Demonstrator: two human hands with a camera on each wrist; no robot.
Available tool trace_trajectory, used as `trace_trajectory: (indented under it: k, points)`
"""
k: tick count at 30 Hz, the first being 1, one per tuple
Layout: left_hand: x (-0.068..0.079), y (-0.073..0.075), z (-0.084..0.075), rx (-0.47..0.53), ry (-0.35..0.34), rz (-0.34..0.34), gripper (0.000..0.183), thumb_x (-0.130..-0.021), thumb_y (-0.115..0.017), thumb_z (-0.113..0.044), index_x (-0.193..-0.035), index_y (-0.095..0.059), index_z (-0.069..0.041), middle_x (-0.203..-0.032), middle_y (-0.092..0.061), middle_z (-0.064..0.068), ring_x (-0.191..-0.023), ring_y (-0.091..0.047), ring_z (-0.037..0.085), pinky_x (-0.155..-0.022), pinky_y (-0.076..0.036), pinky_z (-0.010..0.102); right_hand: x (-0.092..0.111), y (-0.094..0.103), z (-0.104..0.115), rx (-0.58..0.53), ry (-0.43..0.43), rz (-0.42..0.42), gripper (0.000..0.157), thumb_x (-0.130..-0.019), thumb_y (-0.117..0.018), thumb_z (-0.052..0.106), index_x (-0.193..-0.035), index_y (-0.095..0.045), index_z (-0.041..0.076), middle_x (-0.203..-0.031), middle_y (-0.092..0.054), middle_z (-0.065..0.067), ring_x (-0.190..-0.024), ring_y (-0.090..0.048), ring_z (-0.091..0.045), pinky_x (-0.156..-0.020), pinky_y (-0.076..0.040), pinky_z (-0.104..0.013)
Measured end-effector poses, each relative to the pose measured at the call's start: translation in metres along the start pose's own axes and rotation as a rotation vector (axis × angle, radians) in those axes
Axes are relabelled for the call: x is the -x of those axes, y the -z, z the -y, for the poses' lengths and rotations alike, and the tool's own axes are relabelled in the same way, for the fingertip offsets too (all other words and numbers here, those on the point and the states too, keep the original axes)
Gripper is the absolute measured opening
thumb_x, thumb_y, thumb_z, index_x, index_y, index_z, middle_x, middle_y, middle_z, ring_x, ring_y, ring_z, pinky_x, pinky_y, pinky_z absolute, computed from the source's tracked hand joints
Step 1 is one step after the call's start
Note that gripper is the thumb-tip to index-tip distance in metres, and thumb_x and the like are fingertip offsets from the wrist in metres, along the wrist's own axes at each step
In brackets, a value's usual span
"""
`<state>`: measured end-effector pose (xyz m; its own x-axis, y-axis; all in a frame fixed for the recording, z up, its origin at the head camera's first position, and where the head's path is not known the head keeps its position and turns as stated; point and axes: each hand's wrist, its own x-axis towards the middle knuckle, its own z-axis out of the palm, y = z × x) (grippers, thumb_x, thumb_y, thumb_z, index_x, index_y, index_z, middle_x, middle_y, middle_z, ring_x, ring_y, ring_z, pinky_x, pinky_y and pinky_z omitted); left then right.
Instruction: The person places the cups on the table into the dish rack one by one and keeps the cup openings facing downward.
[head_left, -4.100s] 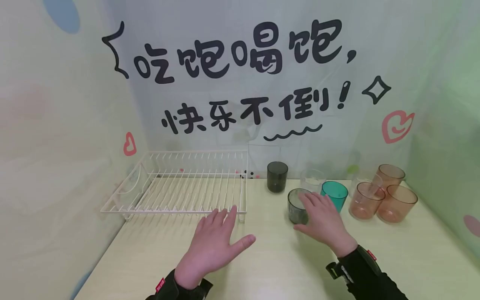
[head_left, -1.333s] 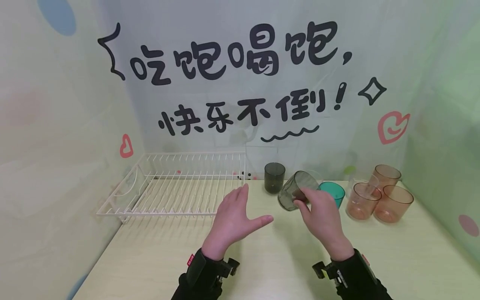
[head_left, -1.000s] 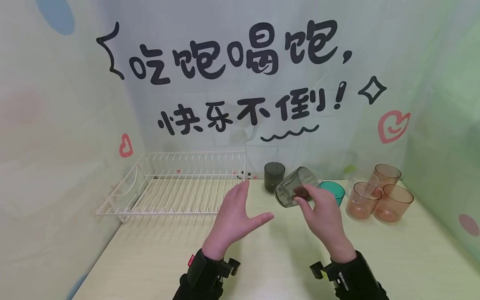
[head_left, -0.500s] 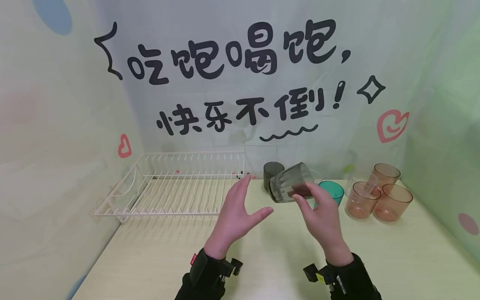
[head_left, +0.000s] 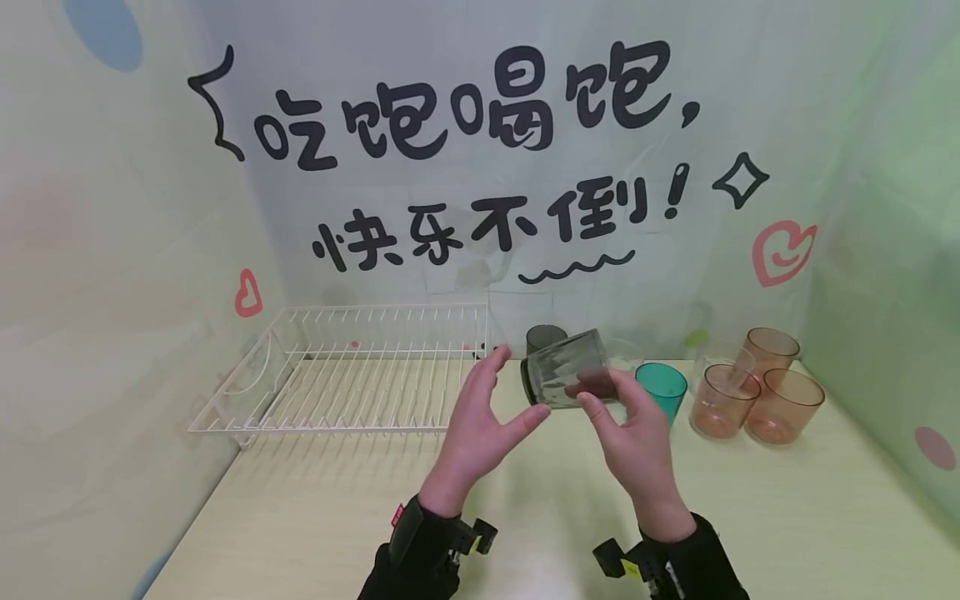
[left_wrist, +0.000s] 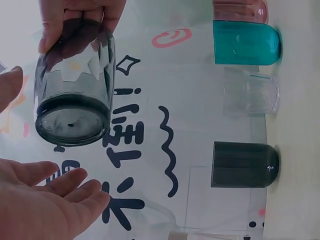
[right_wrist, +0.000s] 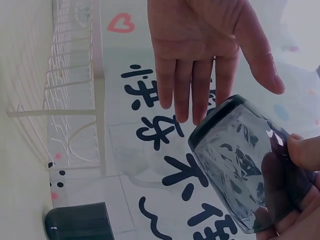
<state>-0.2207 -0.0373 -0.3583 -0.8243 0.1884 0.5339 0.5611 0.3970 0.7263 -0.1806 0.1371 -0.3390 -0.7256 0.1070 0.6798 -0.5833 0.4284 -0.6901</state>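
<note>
My right hand grips a smoky grey glass tumbler near its rim, thumb on the near side and fingers showing through the glass. It is held above the table, tipped on its side with the thick base pointing left. My left hand is open, thumb spread from the fingers, just left of the tumbler's base. In the right wrist view, the left hand's straight fingers come right up to the base of the tumbler. The left wrist view shows the tumbler's round base facing the left palm.
A white wire dish rack stands on the table at the left. Behind the held tumbler is a darker grey glass. To the right stand a teal glass, clear glasses and several orange glasses. A printed cloth backs the table.
My right hand has lifted the grey tumbler off the table, tilted it onto its side and carried it left. My left hand has moved right and forward, towards the tumbler's base.
</note>
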Motion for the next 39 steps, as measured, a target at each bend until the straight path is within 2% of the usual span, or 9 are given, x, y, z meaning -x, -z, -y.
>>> trace_trajectory:
  k: [5,13,19,26,34,39]
  points:
    - [-0.002,-0.005,0.000,0.112,0.011,-0.006,0.082,-0.077,-0.069,-0.043,-0.143,-0.031,-0.011,-0.141,-0.038,0.003,-0.128,-0.035,0.012,-0.103,-0.034,0.033,0.003,-0.007,-0.022,-0.087,-0.089,0.008,0.025,-0.084,-0.063,0.016,-0.108,-0.062,0.011,-0.098,-0.066,0.003,-0.093,-0.055,-0.011,-0.081,-0.045,-0.022]
    - [-0.006,-0.014,0.002,0.316,0.052,-0.011,0.078,-0.077,-0.072,-0.032,-0.141,-0.033,-0.012,-0.136,-0.042,0.003,-0.122,-0.042,0.013,-0.098,-0.038,0.026,0.004,-0.009,-0.019,-0.194,-0.136,0.001,0.027,-0.085,-0.061,0.023,-0.110,-0.062,0.012,-0.100,-0.064,0.002,-0.094,-0.055,-0.015,-0.085,-0.044,-0.027]
    - [-0.007,-0.018,0.003,0.397,0.057,-0.013,0.075,-0.078,-0.071,-0.028,-0.140,-0.034,-0.011,-0.134,-0.044,0.005,-0.120,-0.045,0.015,-0.098,-0.038,0.027,0.005,-0.011,-0.017,-0.256,-0.149,-0.019,0.026,-0.086,-0.061,0.021,-0.109,-0.062,0.010,-0.099,-0.065,-0.001,-0.095,-0.055,-0.017,-0.088,-0.041,-0.033]
    - [-0.005,-0.021,0.002,0.532,0.111,-0.018,0.073,-0.078,-0.070,-0.025,-0.140,-0.033,-0.014,-0.130,-0.046,0.006,-0.116,-0.048,0.016,-0.097,-0.040,0.033,0.007,-0.015,-0.017,-0.304,-0.179,-0.022,0.030,-0.085,-0.062,0.024,-0.112,-0.061,0.011,-0.101,-0.065,-0.004,-0.097,-0.057,-0.018,-0.092,-0.039,-0.042]
    - [-0.004,-0.020,0.000,0.614,0.129,-0.018,0.070,-0.078,-0.071,-0.022,-0.138,-0.037,-0.013,-0.126,-0.047,0.009,-0.112,-0.051,0.020,-0.093,-0.044,0.033,0.009,-0.017,-0.017,-0.306,-0.187,-0.036,0.031,-0.085,-0.062,0.023,-0.113,-0.061,0.010,-0.102,-0.065,-0.004,-0.096,-0.060,-0.018,-0.089,-0.045,-0.032]
    - [-0.005,-0.020,0.001,0.624,0.138,-0.027,0.068,-0.077,-0.072,-0.022,-0.136,-0.039,-0.012,-0.124,-0.049,0.009,-0.111,-0.052,0.020,-0.093,-0.044,0.035,0.010,-0.019,-0.018,-0.314,-0.177,-0.047,0.032,-0.085,-0.061,0.022,-0.115,-0.061,0.011,-0.104,-0.065,-0.003,-0.095,-0.060,-0.018,-0.087,-0.045,-0.030]
